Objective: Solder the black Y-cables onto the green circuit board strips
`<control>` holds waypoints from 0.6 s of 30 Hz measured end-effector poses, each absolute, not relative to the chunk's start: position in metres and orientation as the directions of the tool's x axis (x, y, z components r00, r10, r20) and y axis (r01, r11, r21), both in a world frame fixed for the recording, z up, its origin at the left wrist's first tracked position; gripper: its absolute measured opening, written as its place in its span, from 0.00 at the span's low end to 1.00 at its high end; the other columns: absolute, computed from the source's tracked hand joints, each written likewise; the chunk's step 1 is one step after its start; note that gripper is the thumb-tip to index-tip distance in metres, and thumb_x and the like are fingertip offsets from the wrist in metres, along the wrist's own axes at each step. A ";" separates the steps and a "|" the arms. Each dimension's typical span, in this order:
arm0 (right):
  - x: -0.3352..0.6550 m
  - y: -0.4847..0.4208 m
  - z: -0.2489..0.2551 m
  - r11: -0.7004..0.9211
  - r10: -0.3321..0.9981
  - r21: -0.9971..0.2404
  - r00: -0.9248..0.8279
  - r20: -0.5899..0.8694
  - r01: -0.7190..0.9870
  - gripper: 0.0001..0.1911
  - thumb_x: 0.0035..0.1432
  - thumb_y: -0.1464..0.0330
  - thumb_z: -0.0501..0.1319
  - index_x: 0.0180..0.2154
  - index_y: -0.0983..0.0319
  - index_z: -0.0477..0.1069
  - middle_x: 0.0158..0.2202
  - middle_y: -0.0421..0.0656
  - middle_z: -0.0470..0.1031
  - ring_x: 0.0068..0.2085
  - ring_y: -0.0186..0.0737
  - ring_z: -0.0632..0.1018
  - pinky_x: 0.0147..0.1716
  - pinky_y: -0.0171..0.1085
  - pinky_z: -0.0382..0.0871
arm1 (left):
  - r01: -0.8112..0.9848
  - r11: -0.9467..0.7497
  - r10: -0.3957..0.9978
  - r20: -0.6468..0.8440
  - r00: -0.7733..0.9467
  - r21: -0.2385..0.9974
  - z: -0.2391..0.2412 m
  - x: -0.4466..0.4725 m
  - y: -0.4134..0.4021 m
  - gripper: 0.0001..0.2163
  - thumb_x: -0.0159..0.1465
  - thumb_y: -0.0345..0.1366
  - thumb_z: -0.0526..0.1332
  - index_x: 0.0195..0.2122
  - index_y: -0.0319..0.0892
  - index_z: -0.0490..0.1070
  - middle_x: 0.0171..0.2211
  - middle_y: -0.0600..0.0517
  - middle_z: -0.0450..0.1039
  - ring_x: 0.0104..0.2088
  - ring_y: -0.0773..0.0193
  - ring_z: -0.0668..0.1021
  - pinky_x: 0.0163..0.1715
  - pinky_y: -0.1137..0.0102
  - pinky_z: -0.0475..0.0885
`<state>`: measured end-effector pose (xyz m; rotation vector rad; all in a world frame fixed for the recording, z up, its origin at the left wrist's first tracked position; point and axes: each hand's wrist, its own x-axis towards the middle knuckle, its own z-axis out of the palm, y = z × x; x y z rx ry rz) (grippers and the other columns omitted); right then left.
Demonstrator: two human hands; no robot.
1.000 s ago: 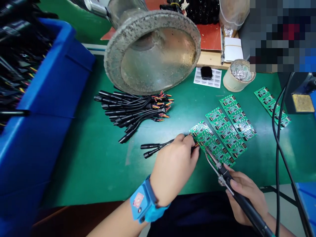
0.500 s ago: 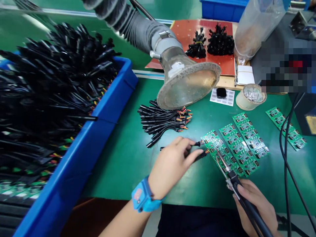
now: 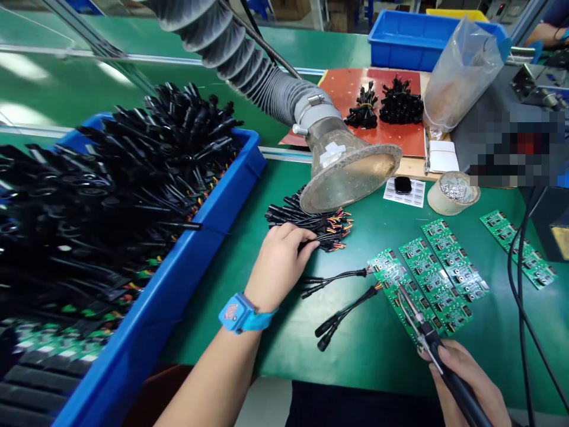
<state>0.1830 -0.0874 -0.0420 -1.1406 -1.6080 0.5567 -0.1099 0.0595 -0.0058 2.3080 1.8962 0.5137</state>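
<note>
My left hand (image 3: pixel 284 252), with a blue watch on its wrist, reaches into the front of a pile of black cables (image 3: pixel 326 224) with red, yellow and orange wire ends. Its thumb and fingers pinch one cable in that pile. In my right hand (image 3: pixel 471 376) is a soldering iron (image 3: pixel 448 365), its tip over the nearest green circuit board (image 3: pixel 402 290). Two short black cables, a rear one (image 3: pixel 340 276) and a front one (image 3: pixel 344 317), lie with their coloured wires at that board's left edge. Further boards (image 3: pixel 433 281) lie alongside it.
A big blue bin (image 3: pixel 222 207) heaped with black cables stands at left. A fume extractor hood (image 3: pixel 351 178) hangs over the pile. Behind the boards are a solder-coloured tub (image 3: pixel 453 201), a label sheet (image 3: pixel 415 198) and cable bundles on a red board (image 3: pixel 411 139). Black cords hang at right.
My left hand has left the two cables by the nearest board and moved left to the pile. Those cables now lie on the table. The soldering iron stays over the board. The view has shifted slightly.
</note>
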 end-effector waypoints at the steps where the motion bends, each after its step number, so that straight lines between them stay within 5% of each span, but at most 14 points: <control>1: 0.183 -0.087 -0.042 0.441 0.879 -0.808 -0.005 0.477 0.392 0.19 0.54 0.79 0.60 0.48 0.59 0.70 0.34 0.46 0.78 0.36 0.45 0.81 0.31 0.40 0.79 | 0.927 -0.203 0.972 0.177 0.152 0.315 -0.005 -0.111 0.059 0.07 0.63 0.39 0.55 0.34 0.42 0.70 0.32 0.49 0.70 0.35 0.58 0.72 0.39 0.62 0.68; 7: 0.178 -0.086 -0.044 0.446 0.864 -0.822 0.069 0.498 0.354 0.18 0.54 0.78 0.60 0.47 0.59 0.71 0.34 0.46 0.78 0.35 0.44 0.81 0.30 0.39 0.79 | 0.834 -0.175 0.969 0.241 0.052 0.523 0.008 -0.119 0.049 0.06 0.62 0.39 0.57 0.33 0.43 0.68 0.40 0.47 0.72 0.44 0.58 0.73 0.48 0.59 0.67; 10: 0.175 -0.085 -0.040 0.428 0.873 -0.845 0.095 0.478 0.321 0.17 0.55 0.77 0.60 0.46 0.59 0.71 0.34 0.45 0.79 0.34 0.44 0.81 0.28 0.38 0.78 | 0.716 -0.189 0.913 0.389 -0.124 0.672 0.013 -0.115 0.038 0.03 0.62 0.36 0.57 0.35 0.44 0.65 0.47 0.47 0.72 0.50 0.58 0.73 0.53 0.57 0.65; 13: 0.172 -0.082 -0.030 0.394 0.889 -0.873 0.123 0.442 0.288 0.14 0.56 0.75 0.60 0.45 0.58 0.72 0.32 0.44 0.79 0.32 0.42 0.81 0.26 0.36 0.78 | 0.528 -0.246 0.816 0.467 -0.340 0.813 0.019 -0.102 0.025 0.05 0.61 0.35 0.60 0.36 0.44 0.63 0.43 0.48 0.75 0.46 0.59 0.77 0.49 0.60 0.70; 16: 0.169 -0.078 -0.019 0.359 0.894 -0.893 0.173 0.412 0.273 0.13 0.56 0.75 0.60 0.43 0.58 0.73 0.30 0.42 0.79 0.30 0.40 0.81 0.23 0.34 0.78 | 0.345 -0.157 0.881 0.290 -0.375 0.925 0.027 -0.081 0.008 0.11 0.59 0.36 0.62 0.43 0.43 0.64 0.34 0.52 0.77 0.37 0.61 0.80 0.39 0.65 0.75; 18: 0.166 -0.073 -0.014 0.315 0.909 -0.911 0.193 0.371 0.266 0.12 0.56 0.75 0.60 0.42 0.58 0.73 0.30 0.42 0.79 0.29 0.39 0.81 0.24 0.33 0.78 | 0.213 0.048 0.989 -0.017 -0.144 0.976 0.030 -0.065 -0.005 0.13 0.60 0.37 0.61 0.46 0.42 0.66 0.30 0.53 0.77 0.34 0.62 0.80 0.37 0.68 0.75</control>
